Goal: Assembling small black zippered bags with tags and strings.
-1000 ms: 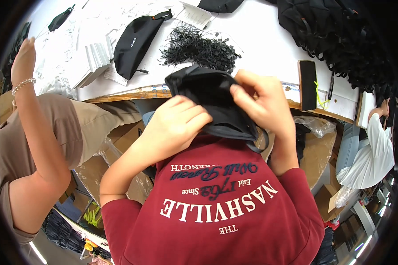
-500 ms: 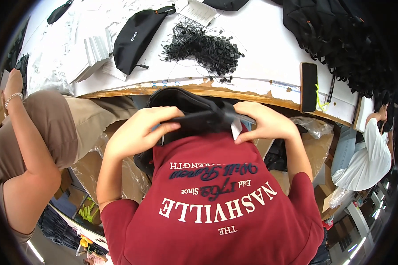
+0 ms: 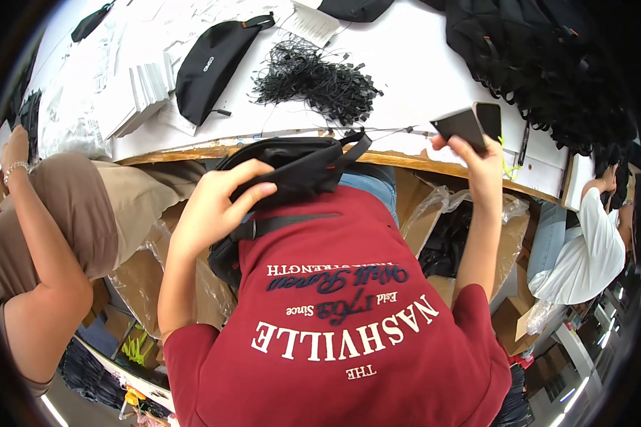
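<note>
My left hand [image 3: 228,196] is closed on the left side of a black waist bag [image 3: 299,160], thumb in front and fingers behind. The bag lies against my lap at the table edge, with a strap loop at its right end and a black strap [image 3: 285,224] hanging below. Out to the right, my right hand [image 3: 483,167] is raised and pinches a dark hang tag [image 3: 461,129]. A thin cord [image 3: 388,131] with a small black piece runs from near the tag toward the bag; where it ends I cannot make out.
On the white table [image 3: 406,64] lie a heap of black tag cords [image 3: 320,82], a black bag [image 3: 221,67], a stack of white cards [image 3: 139,96], a phone [image 3: 488,117], a pen [image 3: 524,144] and piled black bags [image 3: 527,64]. People sit at both sides; open cartons [image 3: 434,213] stand below.
My right hand has moved away from the bag, up and to the right, with the hang tag in it. My left hand still grips the bag, which now shows more of its side.
</note>
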The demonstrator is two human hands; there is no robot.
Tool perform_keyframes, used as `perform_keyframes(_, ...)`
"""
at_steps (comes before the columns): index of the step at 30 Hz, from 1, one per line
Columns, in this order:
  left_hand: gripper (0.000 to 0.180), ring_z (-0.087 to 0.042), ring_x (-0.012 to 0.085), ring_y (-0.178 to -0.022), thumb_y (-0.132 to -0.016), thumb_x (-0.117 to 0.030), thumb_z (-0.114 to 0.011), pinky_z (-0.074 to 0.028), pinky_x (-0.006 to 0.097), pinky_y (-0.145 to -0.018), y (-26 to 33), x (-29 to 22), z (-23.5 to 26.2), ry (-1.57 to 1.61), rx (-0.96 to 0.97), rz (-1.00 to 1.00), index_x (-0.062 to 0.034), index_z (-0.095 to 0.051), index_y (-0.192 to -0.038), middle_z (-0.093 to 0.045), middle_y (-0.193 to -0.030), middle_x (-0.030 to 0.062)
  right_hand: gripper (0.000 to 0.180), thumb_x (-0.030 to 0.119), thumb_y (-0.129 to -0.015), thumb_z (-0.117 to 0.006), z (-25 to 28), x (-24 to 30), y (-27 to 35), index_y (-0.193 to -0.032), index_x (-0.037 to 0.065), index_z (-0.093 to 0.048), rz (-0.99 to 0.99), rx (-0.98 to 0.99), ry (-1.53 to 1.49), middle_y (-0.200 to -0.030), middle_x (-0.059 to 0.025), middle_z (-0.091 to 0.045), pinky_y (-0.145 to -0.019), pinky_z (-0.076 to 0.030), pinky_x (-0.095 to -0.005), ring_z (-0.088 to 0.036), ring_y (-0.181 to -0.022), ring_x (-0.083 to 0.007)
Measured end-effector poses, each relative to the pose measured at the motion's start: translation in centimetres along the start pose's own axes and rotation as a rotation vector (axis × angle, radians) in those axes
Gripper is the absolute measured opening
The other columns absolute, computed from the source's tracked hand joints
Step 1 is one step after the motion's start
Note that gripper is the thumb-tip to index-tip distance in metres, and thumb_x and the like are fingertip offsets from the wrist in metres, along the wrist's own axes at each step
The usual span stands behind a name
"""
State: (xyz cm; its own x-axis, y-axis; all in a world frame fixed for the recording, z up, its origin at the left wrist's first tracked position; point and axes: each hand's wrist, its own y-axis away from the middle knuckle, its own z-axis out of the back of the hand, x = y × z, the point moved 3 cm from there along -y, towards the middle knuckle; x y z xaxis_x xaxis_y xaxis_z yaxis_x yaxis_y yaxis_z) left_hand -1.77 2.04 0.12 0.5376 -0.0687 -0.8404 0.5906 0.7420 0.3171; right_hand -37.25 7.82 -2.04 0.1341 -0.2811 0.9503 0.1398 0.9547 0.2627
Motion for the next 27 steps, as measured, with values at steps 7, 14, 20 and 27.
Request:
perform_keyframes(7, 0.017, -0.063, 0.0314, -0.070, -0.081, -0.013, -0.068, -0.048, 0.034, -0.061, -0.2, -3.1, -1.8, -0.193, 0.148, -0.200, -0.0032, -0.063, -0.094, -0.064, -0.078, 0.0133, 0.026, 0.033, -0.093, -0.056, -8.5, -2.0, -4.1, -0.089, 0.007, -0.061, -0.340, -0.239, -1.352, -0.067, -0.0034, -0.050, -0.065, -0.042, -0.0280, -0.046, -0.061, -0.0162)
perform_keyframes(14, 0.017, -0.063, 0.0307, -0.067, -0.082, -0.015, -0.068, -0.048, 0.036, -0.058, -0.6, -3.5, -2.1, -0.249, 0.176, -0.261, -0.0046, -0.063, -0.093, -0.064, -0.075, 0.0125, 0.038, 0.040, -0.095, -0.049, -10.2, -2.5, -5.1, -0.079, 0.006, -0.057, -0.237, -0.087, -1.159, -0.047, 0.0013, -0.029, -0.045, -0.025, -0.0257, -0.025, -0.040, -0.0106)
perform_keyframes(20, 0.018, -0.062, 0.0279, -0.063, -0.085, -0.022, -0.066, -0.047, 0.036, -0.055, -0.8, -3.6, -2.2, -0.232, 0.130, -0.339, -0.0076, -0.061, -0.093, -0.060, -0.067, 0.0103, 0.036, 0.035, -0.096, -0.049, -11.1, -1.6, -4.3, -0.071, 0.009, -0.052, -0.311, -0.154, -1.078, -0.043, 0.0032, -0.028, -0.043, -0.026, -0.0248, -0.025, -0.037, -0.0076)
perform_keyframes(27, 0.018, -0.060, 0.0272, -0.067, -0.082, -0.020, -0.068, -0.047, 0.036, -0.059, -1.3, -3.9, -1.4, -0.338, 0.107, -0.327, -0.0064, -0.063, -0.091, -0.059, -0.069, 0.0094, 0.037, 0.038, -0.093, -0.055, -9.4, -0.9, -4.9, -0.073, 0.007, -0.057, -0.166, -0.394, -0.718, -0.045, 0.0037, -0.042, -0.038, -0.031, -0.0228, -0.033, -0.035, -0.0068)
